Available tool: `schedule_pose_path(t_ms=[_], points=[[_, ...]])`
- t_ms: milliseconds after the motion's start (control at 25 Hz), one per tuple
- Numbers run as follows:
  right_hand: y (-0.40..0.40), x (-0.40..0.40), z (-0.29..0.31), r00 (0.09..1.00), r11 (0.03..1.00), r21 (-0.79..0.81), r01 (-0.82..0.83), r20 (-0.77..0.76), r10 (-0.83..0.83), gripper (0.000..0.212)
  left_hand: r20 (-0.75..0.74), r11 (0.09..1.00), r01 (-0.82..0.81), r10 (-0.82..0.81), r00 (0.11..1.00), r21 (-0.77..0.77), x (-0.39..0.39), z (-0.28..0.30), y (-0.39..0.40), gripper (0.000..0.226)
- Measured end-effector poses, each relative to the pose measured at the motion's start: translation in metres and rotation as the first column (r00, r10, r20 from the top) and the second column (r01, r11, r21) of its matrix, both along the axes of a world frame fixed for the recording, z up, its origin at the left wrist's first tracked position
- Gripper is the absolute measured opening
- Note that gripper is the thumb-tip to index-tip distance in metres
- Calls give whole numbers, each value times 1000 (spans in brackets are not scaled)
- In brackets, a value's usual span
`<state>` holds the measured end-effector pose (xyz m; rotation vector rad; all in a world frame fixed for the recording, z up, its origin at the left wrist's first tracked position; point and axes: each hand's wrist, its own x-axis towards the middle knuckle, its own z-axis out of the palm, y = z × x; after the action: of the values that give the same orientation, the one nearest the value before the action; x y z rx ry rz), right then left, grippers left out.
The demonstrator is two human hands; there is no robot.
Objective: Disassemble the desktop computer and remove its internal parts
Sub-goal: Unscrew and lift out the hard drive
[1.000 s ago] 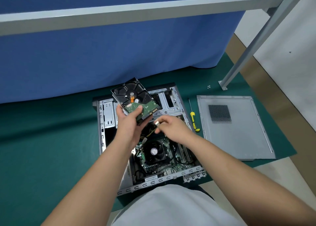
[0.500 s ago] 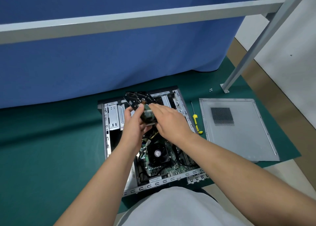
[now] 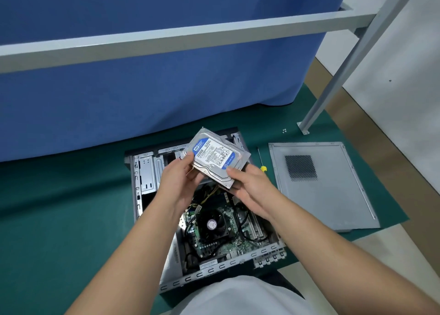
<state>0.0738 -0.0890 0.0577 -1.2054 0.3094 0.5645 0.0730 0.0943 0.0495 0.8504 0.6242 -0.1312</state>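
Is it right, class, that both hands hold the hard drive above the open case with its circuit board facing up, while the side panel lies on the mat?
Not quite. The head view shows the hard drive with its blue-and-white label facing up, not the circuit board. Otherwise correct: left hand and right hand hold it above the open case, and the side panel lies on the mat.

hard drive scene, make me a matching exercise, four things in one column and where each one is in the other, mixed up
Things:
1. hard drive
2. side panel
3. screwdriver
4. cooler fan

Places:
A. flat on the green mat, right of the case
B. inside the open case, on the motherboard
C. held in both hands above the case, label up
D. on the mat between the case and the side panel, partly hidden by the right hand

Pairs: 1-C, 2-A, 3-D, 4-B
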Motion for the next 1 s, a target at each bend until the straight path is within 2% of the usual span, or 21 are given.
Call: schedule_pose_path(t_ms=[40, 120, 200, 240, 280, 360, 480, 600, 640, 680, 720, 760, 800, 880, 960, 1000], points=[[-4, 1, 2, 995, 978, -208, -17, 95, 38, 42, -8, 1000, -22, 21, 1000, -21, 4, -1, -2, 30], [-16, 8, 11, 949, 798, -597, 80, 290, 122, 65, -1, 1000, -16, 16, 1000, 1, 14, -1, -7, 21], [-29, 21, 22, 862, 619, -768, 163, 417, 290, 68, 27, 994, 58, -61, 998, 97, 24, 1, -14, 8], [-33, 29, 28, 816, 540, -835, 109, 385, 431, 63, 40, 987, 94, -101, 994, 133, 29, 4, -20, 6], [-36, 41, 34, 774, 426, -905, 12, 278, 569, 61, 48, 982, 122, -130, 990, 146, 36, 7, -27, 6], [-39, 61, 38, 704, 228, -968, -106, 89, 704, 65, 54, 977, 151, -161, 986, 152, 51, 13, -44, 8], [-46, 89, 38, 730, 176, -981, -84, 59, 681, 66, 74, 966, 165, -182, 980, 197, 79, 16, -67, 13], [-68, 128, 40, 798, 227, -969, -99, 59, 600, 60, 123, 890, 216, -286, 950, 402, 116, 13, -85, 22], [-78, 144, 40, 817, 244, -964, -107, 55, 574, 61, 119, 821, 224, -332, 936, 524, 129, 10, -88, 22], [-89, 163, 38, 834, 246, -962, -122, 36, 551, 62, 93, 704, 217, -373, 923, 676, 143, 5, -89, 23], [-100, 180, 35, 849, 238, -960, -145, 3, 528, 63, 36, 522, 203, -411, 911, 829, 155, -3, -87, 24], [-111, 197, 30, 864, 229, -958, -174, -37, 503, 63, -57, 295, 205, -442, 895, 933, 164, -14, -83, 27], [-121, 215, 21, 873, 219, -954, -206, -77, 482, 61, -179, 77, 239, -457, 871, 968, 173, -26, -78, 31], [-137, 246, -1, 875, 190, -945, -266, -154, 459, 58, -433, -260, 351, -415, 800, 899, 179, -47, -71, 41], [-145, 279, -26, 865, 152, -937, -313, -215, 454, 62, -507, -479, 320, -337, 793, 818, 177, -67, -75, 51], [-147, 296, -39, 864, 151, -932, -329, -233, 445, 69, -485, -527, 272, -321, 813, 805, 175, -73, -78, 51]])
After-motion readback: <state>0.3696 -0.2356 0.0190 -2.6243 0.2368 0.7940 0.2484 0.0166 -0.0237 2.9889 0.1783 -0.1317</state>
